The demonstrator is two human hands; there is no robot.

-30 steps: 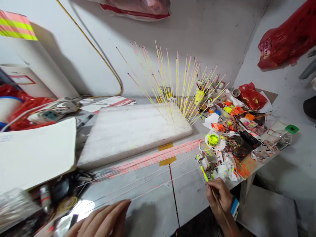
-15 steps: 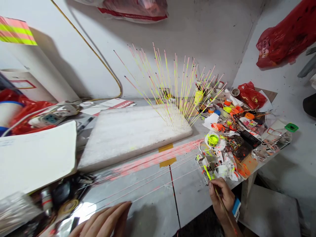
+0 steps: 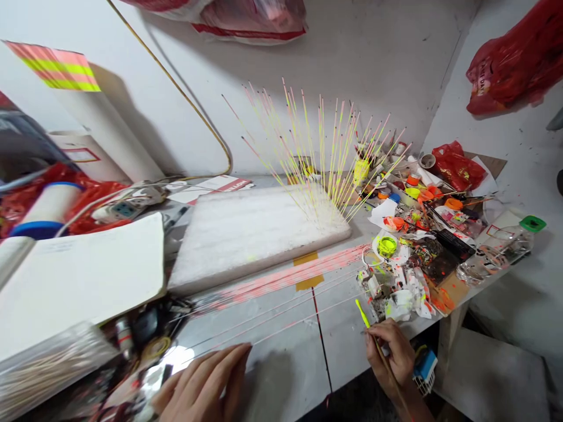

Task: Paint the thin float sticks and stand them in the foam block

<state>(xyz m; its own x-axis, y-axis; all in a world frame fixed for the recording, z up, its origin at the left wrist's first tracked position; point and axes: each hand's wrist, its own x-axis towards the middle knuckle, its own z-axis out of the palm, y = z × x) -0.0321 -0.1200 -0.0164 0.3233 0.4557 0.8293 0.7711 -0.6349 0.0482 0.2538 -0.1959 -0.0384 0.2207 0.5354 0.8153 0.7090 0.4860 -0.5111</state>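
Observation:
My right hand (image 3: 390, 354) pinches a thin paintbrush (image 3: 386, 366) whose tip is coated in bright yellow-green paint. The tip is over the grey table, just left of the paint-smeared scraps (image 3: 398, 302). My left hand (image 3: 206, 381) lies low at the front, fingers stretched out and side by side. Its fingertips meet the near end of a thin pale rod (image 3: 303, 319); whether they press on it is hidden. Two more loose rods lie just behind, then a bundle of pink-and-white banded rods (image 3: 281, 272) across brown tape (image 3: 310, 282).
A white foam block (image 3: 259, 234) holds many upright pink-and-yellow rods (image 3: 325, 158). Paint pots, including an open yellow one (image 3: 387, 246), crowd the right side near a green-capped bottle (image 3: 519, 237). An open notebook (image 3: 88, 275) and a bag of thin sticks (image 3: 53, 369) are left.
The view has swung left, so the scene sits farther right. The brush tip has moved off the scraps, leftward over the table. My left hand stays at the near rod's end.

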